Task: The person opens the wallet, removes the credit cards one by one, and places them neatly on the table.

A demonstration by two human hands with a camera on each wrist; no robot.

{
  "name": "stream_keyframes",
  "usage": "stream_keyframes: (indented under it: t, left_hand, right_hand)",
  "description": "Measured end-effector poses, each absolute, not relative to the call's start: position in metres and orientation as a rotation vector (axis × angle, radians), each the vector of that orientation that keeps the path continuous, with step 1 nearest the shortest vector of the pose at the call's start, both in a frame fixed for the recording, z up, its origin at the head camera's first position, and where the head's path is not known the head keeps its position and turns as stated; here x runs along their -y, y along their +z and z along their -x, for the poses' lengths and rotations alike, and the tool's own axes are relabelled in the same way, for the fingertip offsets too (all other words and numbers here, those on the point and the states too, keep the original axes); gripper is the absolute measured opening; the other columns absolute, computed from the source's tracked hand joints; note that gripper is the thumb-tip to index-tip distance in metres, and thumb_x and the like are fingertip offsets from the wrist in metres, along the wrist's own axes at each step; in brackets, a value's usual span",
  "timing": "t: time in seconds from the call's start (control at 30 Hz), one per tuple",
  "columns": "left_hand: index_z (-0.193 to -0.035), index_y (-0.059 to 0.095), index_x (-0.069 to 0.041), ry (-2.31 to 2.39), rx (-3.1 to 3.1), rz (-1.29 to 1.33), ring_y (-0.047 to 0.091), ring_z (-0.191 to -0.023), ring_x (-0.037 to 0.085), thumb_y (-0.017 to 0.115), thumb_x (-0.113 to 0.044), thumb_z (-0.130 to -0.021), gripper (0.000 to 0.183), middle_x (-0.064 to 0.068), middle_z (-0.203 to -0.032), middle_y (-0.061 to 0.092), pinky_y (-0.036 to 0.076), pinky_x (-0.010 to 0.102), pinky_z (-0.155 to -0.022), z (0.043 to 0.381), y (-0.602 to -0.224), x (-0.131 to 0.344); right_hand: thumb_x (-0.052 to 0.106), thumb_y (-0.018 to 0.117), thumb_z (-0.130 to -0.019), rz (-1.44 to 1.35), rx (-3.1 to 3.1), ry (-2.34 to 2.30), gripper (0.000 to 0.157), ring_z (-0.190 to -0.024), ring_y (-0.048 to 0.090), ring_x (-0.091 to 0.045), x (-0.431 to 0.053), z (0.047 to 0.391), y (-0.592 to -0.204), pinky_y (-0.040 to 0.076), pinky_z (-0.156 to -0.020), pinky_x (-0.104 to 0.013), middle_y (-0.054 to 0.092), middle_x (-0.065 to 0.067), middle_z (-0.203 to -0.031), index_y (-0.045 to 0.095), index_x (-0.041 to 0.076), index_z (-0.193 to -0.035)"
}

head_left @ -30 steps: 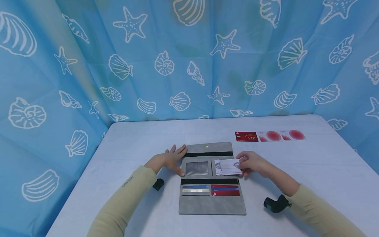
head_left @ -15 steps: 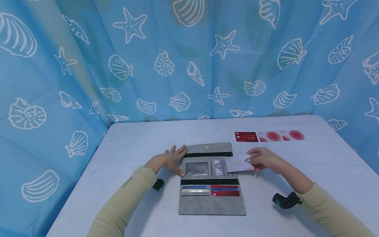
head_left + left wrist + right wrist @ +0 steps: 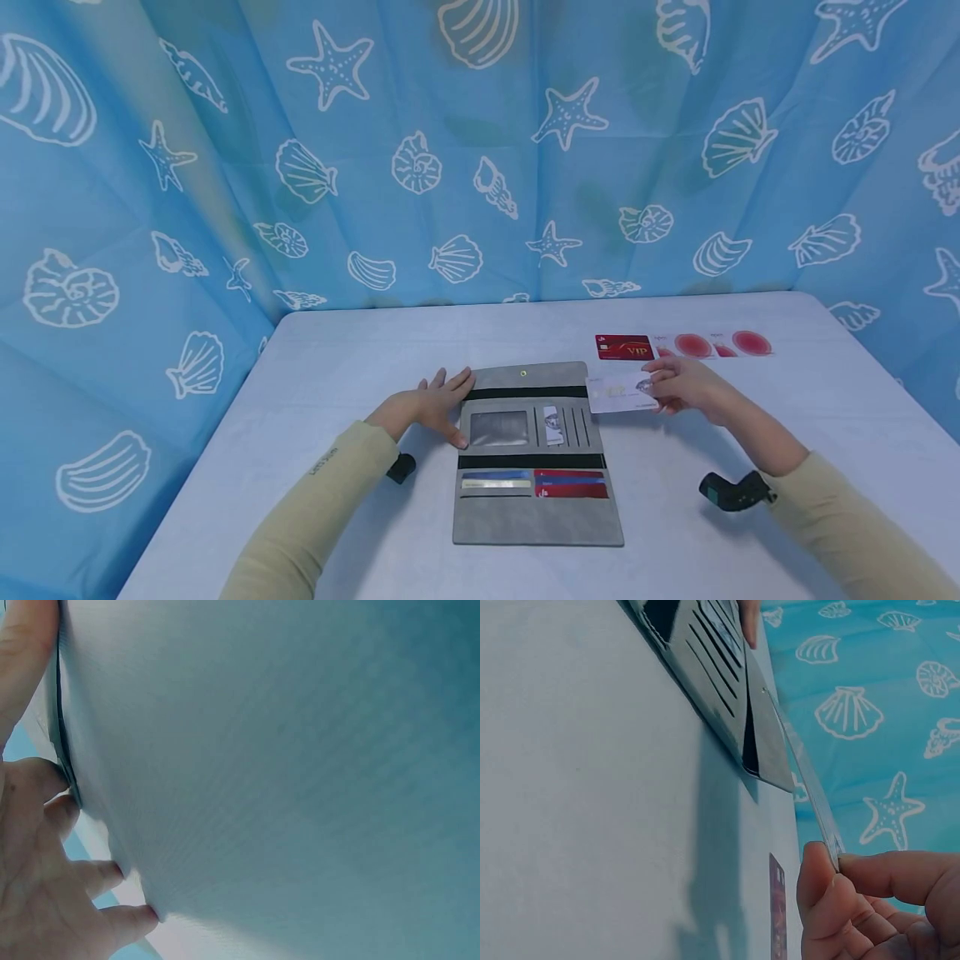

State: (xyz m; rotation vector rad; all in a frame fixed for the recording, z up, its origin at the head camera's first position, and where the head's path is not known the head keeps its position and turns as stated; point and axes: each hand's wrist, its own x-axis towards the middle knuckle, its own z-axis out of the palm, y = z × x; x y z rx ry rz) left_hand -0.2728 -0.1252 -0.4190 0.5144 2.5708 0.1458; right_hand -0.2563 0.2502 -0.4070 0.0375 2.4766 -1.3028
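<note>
A grey wallet (image 3: 536, 521) lies unfolded on the white table, card slots facing up. My left hand (image 3: 429, 408) rests at its upper left edge, fingers spread and thumb on the side; the left wrist view shows the fingertips (image 3: 135, 919) pressing on the cloth. My right hand (image 3: 688, 388) pinches a white card (image 3: 618, 393) by its right end, just off the wallet's upper right side. Seen edge-on in the right wrist view, the card (image 3: 810, 780) sits between thumb and fingers. Another white card (image 3: 553, 425) remains in a middle slot. Blue, pale and red cards (image 3: 572, 492) fill lower slots.
Behind my right hand a red VIP card (image 3: 624, 347) lies in a row with two white cards with red circles (image 3: 693, 344). A blue curtain (image 3: 480, 150) with shell prints hangs along the table's back edge. Dark wrist cameras (image 3: 735, 492) stick out below the sleeves.
My right hand has drawn the white card out of the wallet's right-hand slots and carried it right and away from me, toward the card row. My left hand stays put.
</note>
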Motion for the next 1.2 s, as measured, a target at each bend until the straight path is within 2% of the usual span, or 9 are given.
stream_keyframes:
  t: [0.23,0.43,0.53,0.97,1.2]
  left_hand:
    - [-0.149,0.006,-0.016,0.141,-2.569,-0.525,-0.008,-0.14,0.033,0.074,-0.049,-0.069,0.11,0.001,-0.155,-0.002,0.003,0.053,-0.111,0.272,-0.418,0.125]
    - [-0.149,0.005,-0.017,0.144,-2.566,-0.512,-0.008,-0.14,0.032,0.074,-0.049,-0.069,0.11,0.0,-0.155,-0.002,0.002,0.052,-0.111,0.272,-0.418,0.125]
    - [-0.149,0.005,-0.017,0.148,-2.565,-0.511,-0.008,-0.14,0.032,0.074,-0.048,-0.069,0.11,0.001,-0.155,-0.002,0.002,0.052,-0.111,0.272,-0.417,0.125]
    - [-0.149,0.004,-0.018,0.138,-2.554,-0.511,-0.009,-0.14,0.032,0.073,-0.049,-0.069,0.11,-0.001,-0.155,-0.004,0.002,0.053,-0.111,0.274,-0.418,0.125]
    - [-0.149,0.005,-0.017,0.156,-2.56,-0.511,-0.009,-0.14,0.032,0.074,-0.048,-0.069,0.11,0.0,-0.155,-0.003,0.002,0.053,-0.111,0.274,-0.42,0.126]
  right_hand:
    - [0.022,0.062,-0.087,-0.068,-2.468,-1.311,0.059,-0.071,0.061,-0.021,-0.255,0.261,-0.402,0.052,-0.066,-0.024,0.056,-0.015,-0.103,0.035,-0.004,-0.133]
    - [0.021,0.06,-0.088,-0.098,-2.501,-1.319,0.06,-0.073,0.061,-0.018,-0.259,0.265,-0.403,0.052,-0.067,-0.024,0.049,-0.028,-0.12,0.034,-0.007,-0.134]
    - [0.021,0.059,-0.088,-0.142,-2.511,-1.326,0.059,-0.073,0.06,-0.017,-0.26,0.268,-0.406,0.051,-0.068,-0.023,0.045,-0.03,-0.125,0.034,-0.006,-0.135]
    - [0.015,0.054,-0.091,-0.257,-2.482,-1.348,0.052,-0.069,0.054,-0.017,-0.265,0.282,-0.424,0.049,-0.063,-0.021,0.047,-0.027,-0.115,0.033,-0.008,-0.133]
    - [0.015,0.059,-0.087,-0.272,-2.576,-1.25,0.054,-0.063,0.049,-0.017,-0.261,0.287,-0.431,0.047,-0.059,-0.021,0.046,-0.027,-0.113,0.036,-0.009,-0.13]
